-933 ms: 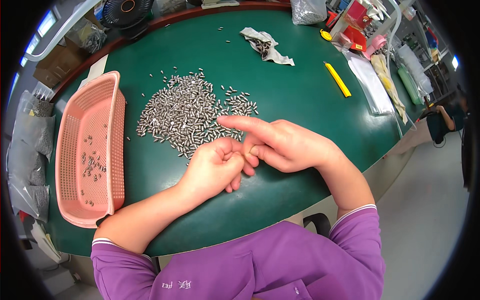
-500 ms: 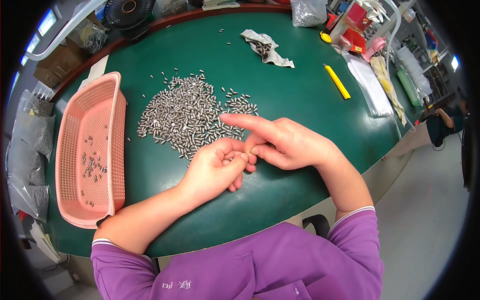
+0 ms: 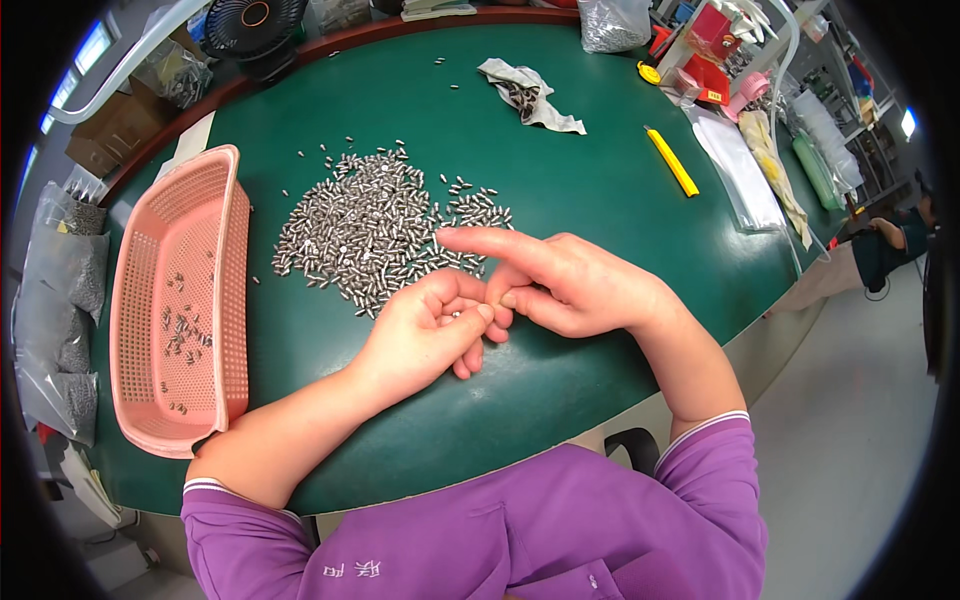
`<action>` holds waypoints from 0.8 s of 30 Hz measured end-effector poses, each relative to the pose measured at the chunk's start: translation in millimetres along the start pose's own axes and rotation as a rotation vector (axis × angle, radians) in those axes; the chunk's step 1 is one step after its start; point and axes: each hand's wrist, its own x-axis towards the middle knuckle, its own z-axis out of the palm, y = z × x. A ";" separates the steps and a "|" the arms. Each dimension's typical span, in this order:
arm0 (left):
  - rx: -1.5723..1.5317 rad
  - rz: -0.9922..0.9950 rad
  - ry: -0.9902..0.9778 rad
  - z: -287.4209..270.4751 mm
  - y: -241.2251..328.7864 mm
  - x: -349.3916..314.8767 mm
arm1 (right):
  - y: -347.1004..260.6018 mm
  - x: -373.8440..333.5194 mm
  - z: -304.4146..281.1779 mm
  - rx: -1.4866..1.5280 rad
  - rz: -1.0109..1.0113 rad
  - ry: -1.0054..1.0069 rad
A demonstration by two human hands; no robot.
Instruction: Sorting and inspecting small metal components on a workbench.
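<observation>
A pile of small, silvery, pointed metal parts (image 3: 360, 215) lies on the green tabletop (image 3: 620, 330), just beyond my hands. My left hand (image 3: 420, 325) is closed, palm partly up, with the glint of a small metal part (image 3: 457, 314) between its curled fingers. Its thumb tip meets the fingertips of my right hand (image 3: 575, 285). That hand pinches thumb against a bent finger while its index finger stretches out over the pile's near edge. Whatever sits in the pinch is hidden. Left of the pile, a pink plastic basket (image 3: 238, 290) holds several similar parts.
A yellow cutter (image 3: 672, 162) and a crumpled white wrapping (image 3: 545, 105) with dark bits lie farther back. Clear bags (image 3: 735, 180) rest at the right edge. A black fan (image 3: 255, 30) stands at the far left; filled bags (image 3: 72, 330) line the left side.
Both hands stay together in nearly the same pose. The metal glint in my left fingers shows slightly more clearly; the whole view has shifted a little.
</observation>
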 end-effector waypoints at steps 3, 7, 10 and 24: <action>0.010 -0.007 -0.001 0.2 -0.5 -0.6 | 0.7 -0.7 2.4 -0.009 -0.016 0.009; 0.043 -0.020 0.023 3.9 2.3 -2.0 | -5.0 0.0 1.5 0.018 0.044 -0.048; 0.118 -0.088 0.006 5.7 4.4 -2.9 | -4.5 -0.8 4.8 0.053 0.073 -0.085; 0.292 -0.069 0.034 10.7 1.5 -4.7 | -2.2 -1.4 4.9 0.252 0.068 -0.157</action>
